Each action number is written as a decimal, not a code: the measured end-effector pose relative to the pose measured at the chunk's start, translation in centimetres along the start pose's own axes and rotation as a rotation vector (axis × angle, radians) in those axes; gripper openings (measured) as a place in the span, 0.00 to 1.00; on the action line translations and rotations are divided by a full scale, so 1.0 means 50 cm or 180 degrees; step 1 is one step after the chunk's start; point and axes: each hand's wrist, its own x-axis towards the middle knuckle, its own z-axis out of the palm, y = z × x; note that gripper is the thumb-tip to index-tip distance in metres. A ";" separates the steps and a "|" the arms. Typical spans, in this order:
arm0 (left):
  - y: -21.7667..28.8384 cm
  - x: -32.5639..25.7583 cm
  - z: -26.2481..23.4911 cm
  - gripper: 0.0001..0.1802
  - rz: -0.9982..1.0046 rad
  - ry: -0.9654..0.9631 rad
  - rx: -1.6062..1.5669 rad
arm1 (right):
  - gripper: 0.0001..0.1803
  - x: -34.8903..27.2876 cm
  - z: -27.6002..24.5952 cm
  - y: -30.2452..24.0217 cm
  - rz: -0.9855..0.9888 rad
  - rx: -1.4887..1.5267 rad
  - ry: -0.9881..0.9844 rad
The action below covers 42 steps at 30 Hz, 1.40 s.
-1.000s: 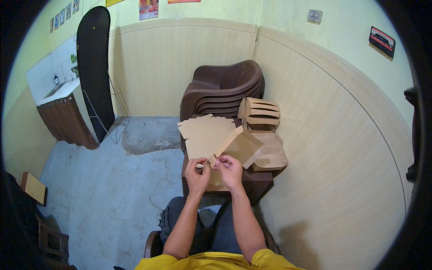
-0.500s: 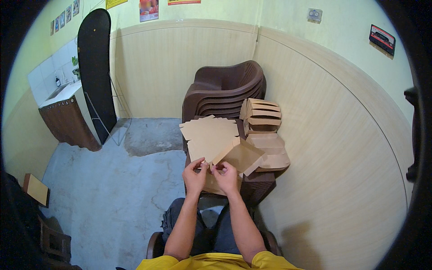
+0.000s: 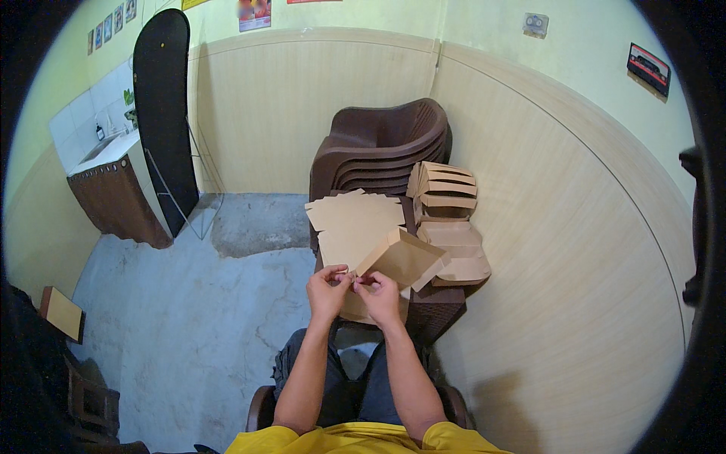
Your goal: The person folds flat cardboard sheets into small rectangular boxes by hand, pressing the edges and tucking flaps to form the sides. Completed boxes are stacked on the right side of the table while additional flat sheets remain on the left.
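A partly folded brown cardboard box (image 3: 404, 259) sits tilted on the table, one side wall raised and its inside facing up. At its near left corner, my left hand (image 3: 326, 295) and my right hand (image 3: 381, 299) meet, thumbs and fingertips pinched together on the cardboard. The small flap between the fingertips is mostly hidden by them. Beneath and beyond the box lie flat, uncut-looking cardboard blanks (image 3: 354, 218) with notched edges. More brown cardboard shows below my wrists, near the table's front.
Just right of the work, an open cardboard box (image 3: 456, 250) lies by a stack of folded boxes (image 3: 445, 191). The brown woven-pattern table (image 3: 437, 312) holds them. Stacked brown plastic chairs (image 3: 378, 144) stand behind; a panelled wall (image 3: 560, 250) runs along the right.
My fingertips have drawn slightly closer together at the box corner. The whole view has shifted a little; the box stays in about the same place.
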 end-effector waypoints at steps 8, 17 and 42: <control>0.024 -0.017 0.003 0.16 0.0293 0.0096 0.0263 | 0.05 -0.013 0.007 -0.003 0.0635 0.0809 0.0103; 0.026 -0.031 0.002 0.17 0.0393 0.0270 0.0420 | 0.07 -0.004 0.012 0.016 0.0804 0.0725 0.0177; 0.009 0.001 -0.045 0.17 0.0066 -0.0331 0.0067 | 0.07 -0.026 0.018 0.028 0.0827 0.0936 -0.0311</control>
